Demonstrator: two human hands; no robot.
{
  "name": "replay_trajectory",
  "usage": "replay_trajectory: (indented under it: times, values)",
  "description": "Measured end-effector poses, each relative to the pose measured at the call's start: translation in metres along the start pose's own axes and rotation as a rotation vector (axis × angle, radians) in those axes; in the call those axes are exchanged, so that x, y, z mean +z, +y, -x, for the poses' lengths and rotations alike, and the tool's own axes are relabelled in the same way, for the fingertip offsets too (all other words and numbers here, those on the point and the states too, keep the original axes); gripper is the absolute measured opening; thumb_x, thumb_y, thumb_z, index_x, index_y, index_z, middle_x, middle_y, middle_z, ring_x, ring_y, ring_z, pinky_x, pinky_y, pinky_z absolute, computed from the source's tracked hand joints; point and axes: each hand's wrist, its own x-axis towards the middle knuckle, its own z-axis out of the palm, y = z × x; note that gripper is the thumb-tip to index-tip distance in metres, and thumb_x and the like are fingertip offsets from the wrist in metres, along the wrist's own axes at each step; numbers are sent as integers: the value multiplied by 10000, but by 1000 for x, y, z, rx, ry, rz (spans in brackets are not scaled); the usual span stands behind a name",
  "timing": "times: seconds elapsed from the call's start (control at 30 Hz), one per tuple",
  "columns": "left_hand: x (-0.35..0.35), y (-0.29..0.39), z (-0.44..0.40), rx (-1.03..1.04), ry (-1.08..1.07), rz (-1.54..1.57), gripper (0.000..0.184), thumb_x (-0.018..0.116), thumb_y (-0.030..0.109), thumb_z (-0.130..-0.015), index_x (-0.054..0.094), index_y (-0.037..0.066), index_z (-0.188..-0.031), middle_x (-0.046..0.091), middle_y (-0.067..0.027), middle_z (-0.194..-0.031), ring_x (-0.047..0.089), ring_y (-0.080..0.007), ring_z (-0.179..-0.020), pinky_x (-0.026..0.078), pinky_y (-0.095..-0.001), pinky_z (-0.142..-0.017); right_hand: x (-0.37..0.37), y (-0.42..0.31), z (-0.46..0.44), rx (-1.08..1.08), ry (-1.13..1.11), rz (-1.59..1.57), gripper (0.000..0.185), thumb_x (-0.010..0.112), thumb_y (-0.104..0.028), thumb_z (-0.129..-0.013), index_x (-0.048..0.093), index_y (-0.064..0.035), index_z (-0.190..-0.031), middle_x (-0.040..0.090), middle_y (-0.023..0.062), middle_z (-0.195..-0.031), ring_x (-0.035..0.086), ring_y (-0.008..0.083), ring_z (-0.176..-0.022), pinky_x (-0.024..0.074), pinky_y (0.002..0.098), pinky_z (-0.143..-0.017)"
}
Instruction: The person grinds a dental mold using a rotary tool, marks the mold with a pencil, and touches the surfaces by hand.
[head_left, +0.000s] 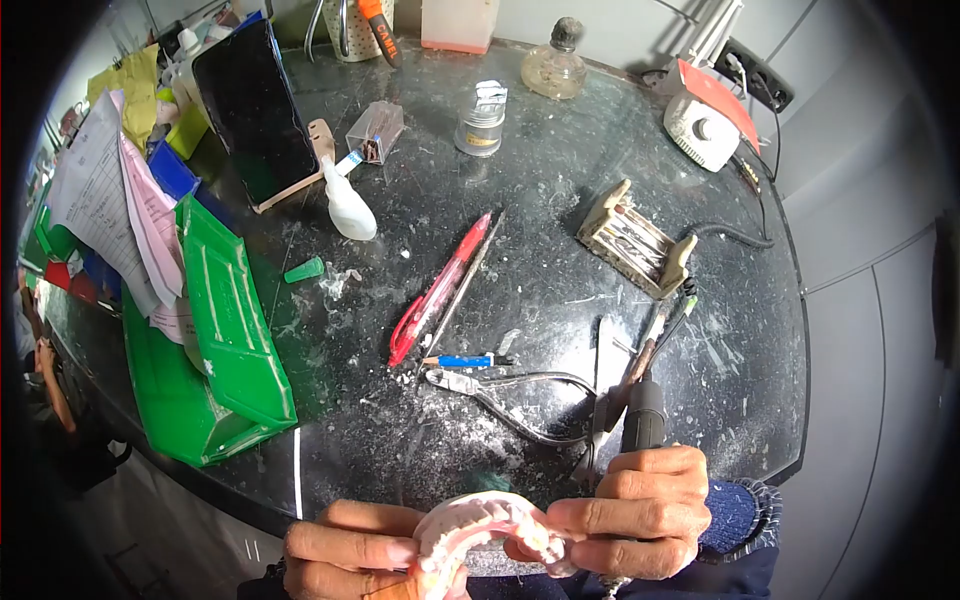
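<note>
At the near edge of the table I hold a pinkish-white dental model (482, 516), an arch with a row of teeth. My left hand (350, 550) is closed on its left end, with an orange-brown wrap on one finger. The fingers of my right hand (640, 515) grip its right end. A black cylindrical handle (645, 415), like a handpiece, juts out past my right knuckles; I cannot tell whether the palm holds it. Just beyond lie wire-cutting pliers (455, 381), a thin metal tool (600, 370) and a short blue pencil (460, 362).
White dust covers the dark tabletop (540, 270). A red pen (440, 290) lies mid-table. Green bins (235, 330) with papers and a propped phone (250, 110) stand left. On the right are a tool rest (638, 245) and a white control box (700, 130).
</note>
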Motion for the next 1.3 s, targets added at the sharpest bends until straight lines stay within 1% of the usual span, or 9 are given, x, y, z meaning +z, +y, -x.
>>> replay_trajectory:
  times: [0.17,0.37,0.5,0.53,0.57,0.63,0.73,1.07,1.3]
  values:
    - [-17,3,-8,-34,-220,20,370,756,151,-700,449,73,-890,381,-63,-1012,521,-196,-793,524,-275,-653,-1,1,1,26,-15,-17,106,682,-55,-697,588,-56,-746,653,102,-739,476,59,-401,337,170,-350]
    - [-2,6,-16,-100,-55,-111,425,722,235,-698,399,58,-910,394,-82,-946,485,-178,-746,457,-226,-592,3,2,-1,-20,27,25,74,633,-35,-731,584,-39,-786,657,109,-731,450,55,-381,323,169,-339]
    - [9,23,-16,-761,47,490,705,623,217,-737,275,-91,-1267,501,-225,-1126,554,-202,-923,471,-267,-772,7,2,0,-23,10,71,67,632,-41,-727,589,-45,-779,662,99,-735,427,41,-371,302,163,-332]
    - [0,24,-19,-884,-94,514,682,590,195,-764,284,-119,-1286,526,-246,-1139,565,-226,-981,465,-300,-836,8,3,1,-24,11,77,63,638,-47,-723,594,-49,-768,663,93,-738,420,36,-369,295,162,-330]
    - [1,23,-20,-811,-111,409,556,569,166,-794,389,-132,-1228,569,-225,-1084,600,-205,-906,491,-273,-779,10,3,0,-33,-3,116,55,647,-53,-716,599,-55,-743,666,83,-744,405,30,-366,284,160,-330]
    - [10,37,-31,-1097,112,397,362,612,168,-728,573,-107,-960,632,-162,-824,632,-166,-675,532,-257,-551,12,2,-4,-50,-32,195,57,665,-66,-701,609,-68,-693,672,62,-756,375,18,-360,262,156,-329]
    - [0,29,-34,-1068,-75,343,412,606,178,-738,557,-142,-993,641,-178,-776,633,-168,-640,536,-261,-558,10,2,-14,-37,-102,190,69,700,-116,-680,641,-94,-652,679,35,-771,333,10,-351,232,156,-330]
    - [-5,23,-26,-1093,-101,499,290,610,133,-715,561,-142,-792,625,-173,-654,624,-164,-559,530,-265,-543,-2,-1,-19,95,-373,133,77,671,-195,-715,698,-152,-772,684,8,-894,293,-8,-349,203,156,-337]
    - [-23,18,-38,-1156,-461,390,241,568,116,-718,578,-122,-759,630,-172,-668,644,-191,-623,537,-277,-617,1,0,-17,40,-395,114,134,690,-218,-713,640,-142,-812,682,55,-852,368,1,-358,209,166,-335]
